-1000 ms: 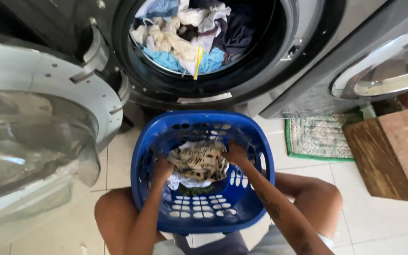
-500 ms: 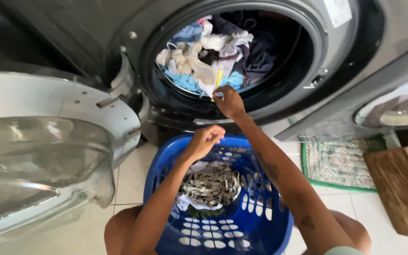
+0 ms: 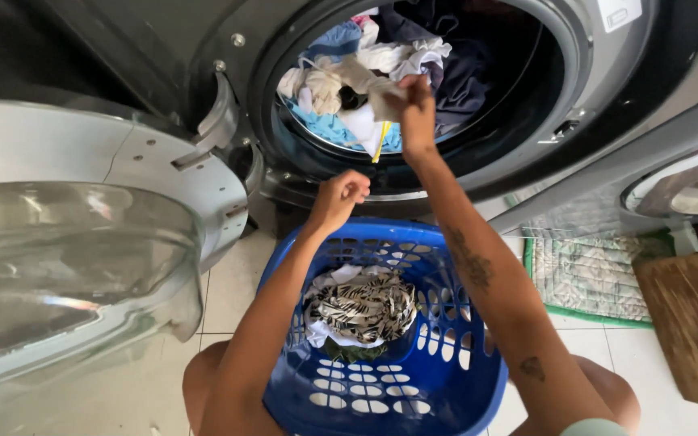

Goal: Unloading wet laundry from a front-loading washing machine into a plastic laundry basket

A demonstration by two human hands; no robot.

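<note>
A few clothes (image 3: 361,307) lie in the basket (image 3: 446,379); most remain in the washer (image 3: 414,73); right hand (image 3: 415,109) grasps a cloth (image 3: 381,97); left hand (image 3: 337,198) curled, empty.

Basket (image 3: 454,379): glossy blue plastic, perforated
Washer door (image 3: 82,242): shiny glass, matt grey rim
Block (image 3: 692,323): rough wood
Laundry (image 3: 357,307): soft cloth

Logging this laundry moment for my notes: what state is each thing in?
Washer door: swung open.
Washer drum: holds mixed clothes.
Blue basket: partly filled, striped cloth on top.
Right hand: gripping a pale garment in the drum.
Left hand: loosely closed above the basket, empty.
</note>
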